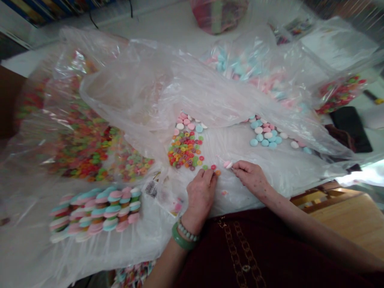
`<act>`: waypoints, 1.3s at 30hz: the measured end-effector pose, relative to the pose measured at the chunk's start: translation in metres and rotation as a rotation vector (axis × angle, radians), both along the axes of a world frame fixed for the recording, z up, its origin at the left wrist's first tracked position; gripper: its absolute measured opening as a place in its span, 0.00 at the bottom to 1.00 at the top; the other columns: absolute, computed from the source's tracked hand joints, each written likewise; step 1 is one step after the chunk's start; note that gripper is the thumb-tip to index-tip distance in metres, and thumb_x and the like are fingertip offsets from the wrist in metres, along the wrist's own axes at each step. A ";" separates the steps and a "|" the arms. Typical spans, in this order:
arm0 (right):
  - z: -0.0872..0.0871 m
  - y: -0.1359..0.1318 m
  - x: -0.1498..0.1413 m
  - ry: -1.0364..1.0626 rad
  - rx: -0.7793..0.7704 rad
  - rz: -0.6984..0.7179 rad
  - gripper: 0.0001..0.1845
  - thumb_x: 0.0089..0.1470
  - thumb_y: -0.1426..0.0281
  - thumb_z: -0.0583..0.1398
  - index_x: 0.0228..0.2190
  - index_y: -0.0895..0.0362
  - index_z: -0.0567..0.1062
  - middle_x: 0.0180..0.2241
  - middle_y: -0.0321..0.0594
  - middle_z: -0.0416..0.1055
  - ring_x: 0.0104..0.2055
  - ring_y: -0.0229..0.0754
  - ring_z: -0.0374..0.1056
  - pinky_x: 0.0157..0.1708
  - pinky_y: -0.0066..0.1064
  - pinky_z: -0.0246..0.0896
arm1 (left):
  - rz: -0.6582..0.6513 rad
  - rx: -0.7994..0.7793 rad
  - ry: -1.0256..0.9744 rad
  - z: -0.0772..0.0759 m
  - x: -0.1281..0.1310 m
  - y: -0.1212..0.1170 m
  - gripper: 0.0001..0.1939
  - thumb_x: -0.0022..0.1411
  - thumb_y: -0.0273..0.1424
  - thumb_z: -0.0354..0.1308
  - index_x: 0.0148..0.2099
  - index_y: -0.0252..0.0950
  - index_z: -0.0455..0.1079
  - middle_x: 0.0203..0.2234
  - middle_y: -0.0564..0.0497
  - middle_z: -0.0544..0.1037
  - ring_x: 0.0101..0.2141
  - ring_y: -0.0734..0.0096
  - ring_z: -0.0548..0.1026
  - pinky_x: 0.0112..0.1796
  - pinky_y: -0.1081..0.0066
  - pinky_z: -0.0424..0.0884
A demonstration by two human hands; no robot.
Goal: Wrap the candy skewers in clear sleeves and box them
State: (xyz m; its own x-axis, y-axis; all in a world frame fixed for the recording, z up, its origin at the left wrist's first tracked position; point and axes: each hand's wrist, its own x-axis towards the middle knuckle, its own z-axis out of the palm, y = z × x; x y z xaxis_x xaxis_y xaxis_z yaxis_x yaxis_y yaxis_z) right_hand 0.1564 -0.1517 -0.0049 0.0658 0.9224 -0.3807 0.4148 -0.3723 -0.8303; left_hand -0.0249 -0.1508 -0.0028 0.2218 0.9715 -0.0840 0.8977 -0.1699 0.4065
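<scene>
While the left grip rests released on the plastic sheet beside 3 ring candies, the right grip pinches a pale pink candy disc; farther lie a ring-candy heap and blue-and-pink discs.

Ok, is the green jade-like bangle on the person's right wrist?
No, the green jade-like bangle and a pale beaded bracelet are on the left wrist; the right wrist shows bare.

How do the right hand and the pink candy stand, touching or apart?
Touching: the head view shows the fingertips of the right hand pressed against the edge of the pink candy.
</scene>
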 end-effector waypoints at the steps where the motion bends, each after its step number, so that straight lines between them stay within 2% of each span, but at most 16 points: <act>1: 0.000 0.000 0.000 0.009 -0.002 -0.001 0.09 0.50 0.65 0.54 0.24 0.55 0.70 0.16 0.29 0.58 0.20 0.35 0.55 0.24 0.26 0.49 | 0.027 0.009 -0.035 0.000 0.002 0.001 0.06 0.64 0.32 0.51 0.40 0.38 0.69 0.32 0.51 0.74 0.31 0.70 0.72 0.30 0.73 0.64; 4: -0.001 -0.001 0.001 0.042 -0.008 -0.001 0.09 0.50 0.66 0.54 0.24 0.55 0.70 0.16 0.29 0.58 0.20 0.34 0.55 0.23 0.25 0.49 | 0.056 0.004 -0.140 -0.002 0.009 0.005 0.04 0.63 0.29 0.52 0.39 0.36 0.67 0.32 0.51 0.74 0.32 0.70 0.72 0.33 0.73 0.66; 9: -0.002 0.000 0.001 0.045 0.009 -0.006 0.08 0.50 0.68 0.54 0.23 0.55 0.70 0.15 0.29 0.58 0.20 0.34 0.54 0.22 0.25 0.49 | -0.157 -0.070 -0.024 -0.006 0.015 0.009 0.07 0.64 0.26 0.47 0.38 0.38 0.66 0.32 0.49 0.73 0.32 0.68 0.72 0.30 0.72 0.65; 12: -0.001 -0.001 0.004 0.037 0.042 0.005 0.08 0.50 0.71 0.54 0.22 0.55 0.70 0.17 0.30 0.61 0.22 0.34 0.57 0.24 0.25 0.51 | -0.132 -0.085 -0.038 -0.005 0.013 0.011 0.08 0.63 0.25 0.46 0.36 0.37 0.66 0.31 0.48 0.73 0.31 0.67 0.71 0.29 0.71 0.64; 15: 0.006 -0.005 0.008 -0.022 0.129 0.077 0.09 0.52 0.73 0.54 0.23 0.55 0.71 0.22 0.32 0.67 0.27 0.36 0.63 0.29 0.26 0.54 | 0.081 -0.170 -0.345 0.000 0.008 0.018 0.04 0.62 0.30 0.50 0.35 0.37 0.65 0.27 0.50 0.72 0.28 0.68 0.71 0.28 0.71 0.65; 18: 0.014 -0.011 0.007 -0.080 0.235 0.200 0.09 0.54 0.74 0.54 0.25 0.56 0.73 0.27 0.35 0.70 0.32 0.37 0.65 0.34 0.27 0.57 | 0.278 -0.428 -0.841 0.010 0.006 0.026 0.09 0.62 0.37 0.51 0.33 0.38 0.61 0.18 0.57 0.67 0.18 0.75 0.65 0.21 0.75 0.60; 20: 0.017 -0.015 0.005 -0.107 0.286 0.255 0.09 0.55 0.74 0.54 0.27 0.56 0.73 0.28 0.36 0.70 0.32 0.37 0.65 0.35 0.28 0.57 | 0.333 -0.608 -1.109 0.015 0.007 0.029 0.11 0.61 0.39 0.52 0.32 0.37 0.60 0.17 0.59 0.65 0.15 0.79 0.61 0.17 0.77 0.56; 23: 0.016 -0.019 0.001 -0.174 0.328 0.302 0.11 0.57 0.75 0.52 0.29 0.56 0.73 0.29 0.38 0.70 0.32 0.38 0.65 0.34 0.28 0.57 | 0.370 -0.716 -1.299 0.019 0.008 0.030 0.12 0.58 0.38 0.57 0.31 0.36 0.60 0.18 0.59 0.66 0.14 0.82 0.61 0.15 0.79 0.55; 28: 0.011 -0.020 0.003 -0.263 0.341 0.401 0.12 0.59 0.74 0.51 0.32 0.56 0.74 0.29 0.38 0.70 0.33 0.39 0.66 0.34 0.29 0.57 | 0.427 -0.753 -1.378 0.015 0.005 0.027 0.10 0.56 0.35 0.59 0.31 0.35 0.62 0.19 0.59 0.67 0.15 0.82 0.62 0.15 0.79 0.57; 33: 0.013 -0.021 0.008 -0.325 0.355 0.487 0.13 0.60 0.74 0.49 0.35 0.55 0.74 0.29 0.38 0.69 0.31 0.38 0.65 0.31 0.28 0.56 | 0.390 -0.756 -1.332 0.011 -0.001 0.030 0.10 0.52 0.34 0.63 0.31 0.35 0.66 0.17 0.58 0.68 0.18 0.79 0.66 0.20 0.78 0.61; 36: 0.015 -0.020 0.008 -0.369 0.386 0.542 0.14 0.60 0.75 0.48 0.37 0.56 0.73 0.29 0.39 0.68 0.29 0.38 0.63 0.28 0.27 0.55 | 0.415 -0.756 -1.312 0.010 -0.003 0.032 0.11 0.49 0.34 0.65 0.32 0.33 0.70 0.16 0.57 0.68 0.17 0.80 0.64 0.19 0.78 0.59; 39: 0.015 -0.018 0.001 -0.347 0.395 0.517 0.13 0.58 0.76 0.49 0.33 0.57 0.72 0.29 0.40 0.68 0.30 0.39 0.64 0.28 0.28 0.56 | 0.474 -0.774 -1.282 0.008 0.002 0.029 0.12 0.45 0.33 0.67 0.30 0.33 0.70 0.15 0.58 0.67 0.15 0.83 0.60 0.17 0.79 0.53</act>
